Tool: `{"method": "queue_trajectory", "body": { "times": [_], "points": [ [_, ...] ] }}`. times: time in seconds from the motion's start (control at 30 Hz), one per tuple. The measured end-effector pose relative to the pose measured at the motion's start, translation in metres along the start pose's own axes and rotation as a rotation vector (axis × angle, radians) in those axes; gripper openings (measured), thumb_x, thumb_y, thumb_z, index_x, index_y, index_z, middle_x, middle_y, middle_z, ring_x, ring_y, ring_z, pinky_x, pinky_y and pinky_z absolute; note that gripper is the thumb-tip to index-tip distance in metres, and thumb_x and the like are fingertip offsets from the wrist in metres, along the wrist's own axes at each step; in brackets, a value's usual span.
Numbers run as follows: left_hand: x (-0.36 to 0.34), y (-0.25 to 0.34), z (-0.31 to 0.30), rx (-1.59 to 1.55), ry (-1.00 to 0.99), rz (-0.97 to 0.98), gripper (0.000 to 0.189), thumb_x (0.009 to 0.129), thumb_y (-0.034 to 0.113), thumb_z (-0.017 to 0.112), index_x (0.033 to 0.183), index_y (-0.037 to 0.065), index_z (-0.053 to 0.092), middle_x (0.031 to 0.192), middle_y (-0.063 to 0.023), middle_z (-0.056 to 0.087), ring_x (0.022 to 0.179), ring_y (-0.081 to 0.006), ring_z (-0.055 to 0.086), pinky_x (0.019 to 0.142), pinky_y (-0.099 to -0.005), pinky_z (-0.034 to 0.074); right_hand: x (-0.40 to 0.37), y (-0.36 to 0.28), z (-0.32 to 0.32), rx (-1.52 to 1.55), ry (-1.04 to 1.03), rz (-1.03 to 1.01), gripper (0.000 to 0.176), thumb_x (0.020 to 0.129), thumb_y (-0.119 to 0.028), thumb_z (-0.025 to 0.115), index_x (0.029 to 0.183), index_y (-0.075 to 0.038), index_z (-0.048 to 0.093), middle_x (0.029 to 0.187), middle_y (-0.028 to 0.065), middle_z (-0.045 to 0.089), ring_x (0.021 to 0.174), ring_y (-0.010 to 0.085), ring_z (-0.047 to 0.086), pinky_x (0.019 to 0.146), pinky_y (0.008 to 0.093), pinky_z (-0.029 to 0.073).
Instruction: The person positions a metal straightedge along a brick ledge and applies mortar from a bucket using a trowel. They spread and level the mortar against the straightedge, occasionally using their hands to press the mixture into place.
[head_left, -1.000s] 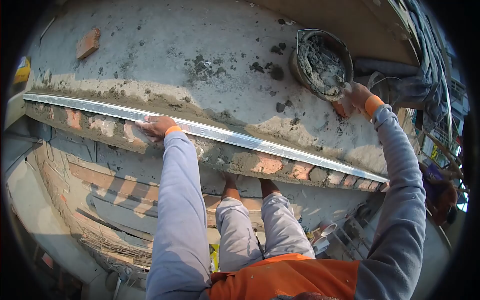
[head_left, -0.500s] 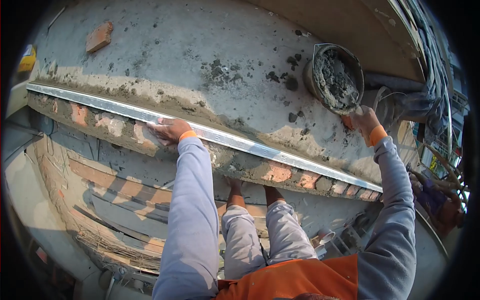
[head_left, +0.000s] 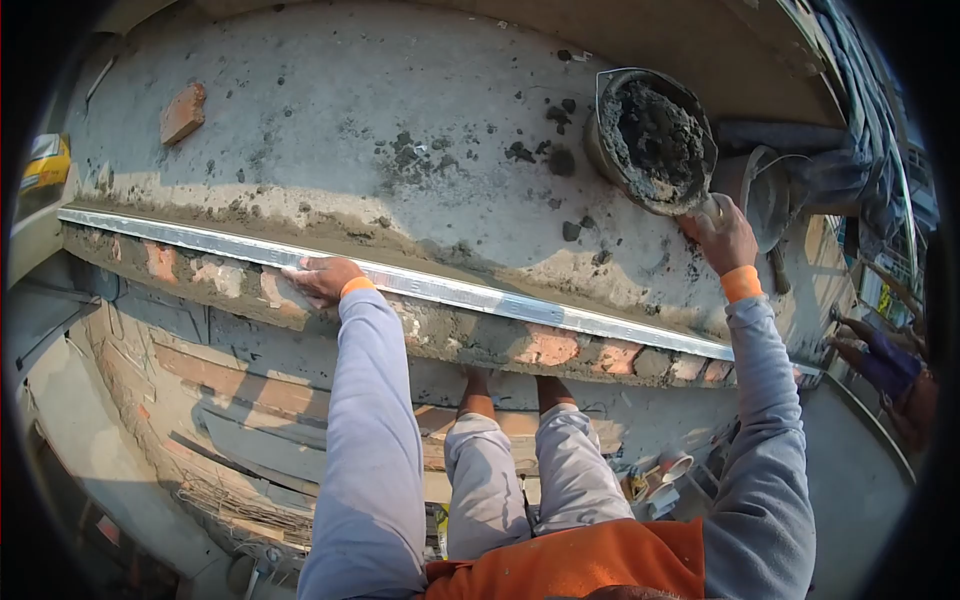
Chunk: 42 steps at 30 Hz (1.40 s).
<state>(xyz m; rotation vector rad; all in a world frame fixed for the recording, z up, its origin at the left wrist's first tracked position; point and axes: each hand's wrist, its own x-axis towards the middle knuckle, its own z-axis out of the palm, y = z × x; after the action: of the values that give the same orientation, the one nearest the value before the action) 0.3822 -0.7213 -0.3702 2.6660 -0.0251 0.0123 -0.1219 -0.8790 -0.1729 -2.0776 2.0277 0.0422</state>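
Observation:
My left hand [head_left: 327, 281] is closed on the long metal straightedge [head_left: 450, 290], fingers over its near side. The straightedge lies along the edge of a low brick wall [head_left: 545, 345], with a strip of wet mortar [head_left: 420, 262] behind it. My right hand [head_left: 726, 237] is closed at the near rim of a bucket [head_left: 600, 135]. Whatever its fingers hold is hidden there. Grey mortar [head_left: 655, 130] fills much of the bucket, with a dark hollow in its middle.
A loose brick [head_left: 183, 113] lies on the far slab among mortar splatters. Another bucket [head_left: 762, 205] stands right of the mortar bucket, beside a brush-like tool [head_left: 779, 270]. Boards [head_left: 250, 380] lie below the wall. Another person [head_left: 890, 360] is at the far right.
The view has shifted a little. Inside the bucket the mortar's surface looks different, with a darker hollow. My right hand remains at the bucket rim, my left on the straightedge.

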Motion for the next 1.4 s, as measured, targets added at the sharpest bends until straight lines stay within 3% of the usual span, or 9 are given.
{"method": "queue_trajectory", "body": {
  "times": [0.07,0.23,0.37,0.43,0.57,0.67,0.8,1.1,1.4],
  "points": [
    [-0.003,0.006,-0.002,-0.062,-0.008,-0.028,0.048,0.101,0.03,0.032,0.142,0.004,0.034,0.139,-0.0177,0.045,0.13,-0.0315,0.041,0.108,-0.0428,0.029,0.002,-0.01,-0.027,-0.254,0.075,-0.011,0.042,0.084,-0.034,0.063,0.122,-0.016,0.058,0.104,0.0079,0.058,0.09,0.0312,0.062,0.076,0.0398,0.05],
    [-0.008,0.019,-0.012,-0.158,-0.026,-0.07,0.046,0.102,0.024,0.033,0.142,0.003,0.031,0.14,-0.0207,0.043,0.123,-0.0328,0.048,0.104,-0.0384,0.039,-0.003,-0.014,-0.048,-0.087,0.188,-0.098,0.036,0.088,-0.034,0.059,0.117,-0.013,0.059,0.102,0.0113,0.059,0.09,0.034,0.062,0.075,0.041,0.05],
    [-0.008,0.018,-0.015,-0.125,-0.056,-0.065,0.045,0.102,0.024,0.032,0.143,0.003,0.031,0.14,-0.0217,0.042,0.122,-0.0332,0.05,0.104,-0.0369,0.04,0.025,-0.008,-0.022,0.032,-0.232,0.012,0.031,0.092,-0.035,0.053,0.102,-0.006,0.057,0.096,0.0236,0.064,0.089,0.0427,0.061,0.074,0.0479,0.049],
    [-0.009,0.022,-0.017,-0.111,-0.06,-0.06,0.045,0.102,0.023,0.032,0.143,0.004,0.03,0.14,-0.0217,0.042,0.12,-0.0343,0.051,0.103,-0.0367,0.042,0.046,-0.002,-0.007,-0.248,-0.363,-0.247,0.033,0.093,-0.035,0.049,0.097,-0.004,0.056,0.09,0.0241,0.065,0.09,0.0443,0.061,0.077,0.0502,0.048],
    [-0.011,0.025,-0.018,-0.145,-0.047,-0.074,0.046,0.102,0.025,0.032,0.143,0.003,0.031,0.141,-0.0224,0.042,0.123,-0.034,0.048,0.105,-0.0408,0.038,0.056,-0.008,-0.074,-0.283,-0.649,0.267,0.03,0.091,-0.03,0.049,0.101,-0.002,0.056,0.096,0.0238,0.065,0.092,0.0399,0.063,0.079,0.0468,0.05],
    [-0.003,0.01,-0.009,-0.021,-0.029,-0.033,0.051,0.101,0.032,0.032,0.143,0.003,0.033,0.143,-0.0223,0.039,0.134,-0.0326,0.037,0.109,-0.0481,0.026,0.046,0.011,-0.109,-0.598,-0.339,-0.135,0.029,0.091,-0.027,0.049,0.101,-0.002,0.058,0.094,0.0219,0.066,0.087,0.0357,0.066,0.075,0.0437,0.052],
    [0.0,-0.001,0.004,-0.063,0.054,0.037,0.051,0.101,0.032,0.031,0.141,-0.001,0.034,0.142,-0.0218,0.041,0.134,-0.0331,0.038,0.109,-0.047,0.027,0.088,0.014,-0.072,-0.822,-0.085,-0.196,0.025,0.087,-0.023,0.055,0.104,-0.005,0.058,0.083,0.0117,0.066,0.079,0.0282,0.067,0.069,0.0414,0.052],
    [0.0,-0.004,0.01,-0.055,0.107,0.083,0.051,0.101,0.032,0.032,0.141,0.002,0.035,0.141,-0.018,0.045,0.133,-0.0313,0.04,0.108,-0.0454,0.026,0.014,-0.002,-0.055,-0.723,-0.025,-0.537,0.022,0.088,-0.024,0.056,0.103,-0.007,0.057,0.088,0.0102,0.06,0.076,0.0279,0.065,0.069,0.0395,0.049],
    [-0.001,0.004,-0.001,-0.045,-0.012,-0.068,0.051,0.101,0.034,0.031,0.142,0.005,0.035,0.141,-0.0148,0.047,0.133,-0.0291,0.038,0.108,-0.0436,0.022,0.062,-0.012,-0.029,-0.06,-0.636,0.191,0.035,0.088,-0.029,0.051,0.105,-0.001,0.061,0.086,0.0233,0.066,0.076,0.0351,0.068,0.066,0.0428,0.053]
  ]
}}
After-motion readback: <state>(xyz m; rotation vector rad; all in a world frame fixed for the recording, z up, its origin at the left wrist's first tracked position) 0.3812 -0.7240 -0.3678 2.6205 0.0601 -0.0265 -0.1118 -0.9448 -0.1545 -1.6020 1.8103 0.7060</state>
